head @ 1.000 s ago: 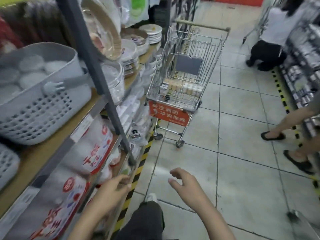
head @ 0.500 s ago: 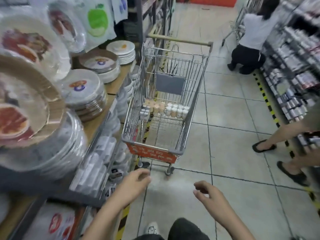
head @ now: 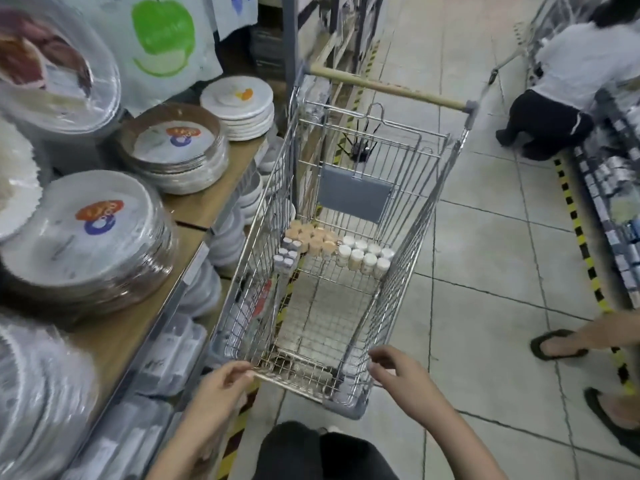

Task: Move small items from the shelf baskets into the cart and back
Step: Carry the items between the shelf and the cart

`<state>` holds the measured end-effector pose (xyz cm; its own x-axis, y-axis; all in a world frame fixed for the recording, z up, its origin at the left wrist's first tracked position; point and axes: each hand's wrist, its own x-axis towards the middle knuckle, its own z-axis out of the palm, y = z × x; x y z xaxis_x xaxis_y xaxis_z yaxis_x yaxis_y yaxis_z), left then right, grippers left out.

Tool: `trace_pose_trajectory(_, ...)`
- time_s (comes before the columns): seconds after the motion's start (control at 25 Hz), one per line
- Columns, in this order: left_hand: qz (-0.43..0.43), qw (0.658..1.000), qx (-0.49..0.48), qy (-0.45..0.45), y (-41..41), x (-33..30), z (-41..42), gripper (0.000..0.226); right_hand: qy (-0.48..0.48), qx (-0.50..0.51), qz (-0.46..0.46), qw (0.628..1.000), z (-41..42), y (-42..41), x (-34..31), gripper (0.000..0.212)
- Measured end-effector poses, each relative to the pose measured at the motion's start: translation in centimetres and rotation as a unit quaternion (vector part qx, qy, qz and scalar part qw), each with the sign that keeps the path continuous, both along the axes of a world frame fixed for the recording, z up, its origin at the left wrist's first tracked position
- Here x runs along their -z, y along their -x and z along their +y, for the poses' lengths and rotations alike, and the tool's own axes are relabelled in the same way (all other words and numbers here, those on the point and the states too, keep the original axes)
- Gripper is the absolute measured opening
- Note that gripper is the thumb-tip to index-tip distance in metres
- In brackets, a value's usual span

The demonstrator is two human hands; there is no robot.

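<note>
Pale floor tiles (head: 485,258) run the length of this shop aisle, with yellow-and-black hazard tape (head: 581,244) marking the foot of the right-hand shelving. On the left, a wooden shelf (head: 194,206) carries stacks of wrapped paper plates (head: 90,233), and a bag printed with a green apple (head: 162,32) hangs above them. Lower shelves hold white bowls and packets, too blurred to name.

Centre stage is the wire cart (head: 346,237), parked tight against the left shelving, its wooden handle at the far end. Down in the basket, at the far end, sit the small items: peach-capped jars (head: 313,239), white-capped jars (head: 365,256) just beside them on the right, and a pack of tiny grey-lidded bottles (head: 286,252) against the left wall.

Both hands are at the cart's near rim. Left hand (head: 225,382) at the left corner, fingers loosely curled with the tips touching the top wire, gripping nothing. Right hand (head: 401,379) hovers just over the right corner, fingers relaxed and apart, holding nothing.

Across the aisle, a person in a white top (head: 568,81) crouches at the right-hand shelves, and sandalled feet (head: 557,344) stand at the right edge.
</note>
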<state>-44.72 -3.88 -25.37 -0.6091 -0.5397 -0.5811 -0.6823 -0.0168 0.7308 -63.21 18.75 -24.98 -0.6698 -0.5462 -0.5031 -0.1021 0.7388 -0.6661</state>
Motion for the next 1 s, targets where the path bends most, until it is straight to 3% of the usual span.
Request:
trace_pose_trajectory(0.16,-0.049,0.999,-0.014,-0.013,3.7,2.1,-3.7,0.012,-0.007,0.006,-0.032,0.999,-4.1,5.0,2.4,0.025)
trace_pose_trajectory(0.36,-0.047,0.996,0.072,-0.013,13.5,5.8,-8.7,0.016,-0.04,0.012,-0.083,0.996,-9.6,9.6,6.9,0.025)
trace_pose_trajectory(0.6,-0.065,0.993,0.096,-0.002,23.1,13.4,-14.6,0.023,-0.057,-0.007,-0.113,0.992,-17.7,15.1,13.7,0.026)
trace_pose_trajectory(0.88,-0.118,0.989,0.068,0.052,27.1,23.7,-17.2,0.039,-0.056,-0.078,-0.081,0.992,-26.3,20.5,23.7,0.039)
trace_pose_trajectory(1.0,-0.102,0.975,0.114,0.164,28.7,26.3,-17.3,0.049,-0.06,-0.111,-0.056,0.99,-28.5,21.8,27.2,0.045)
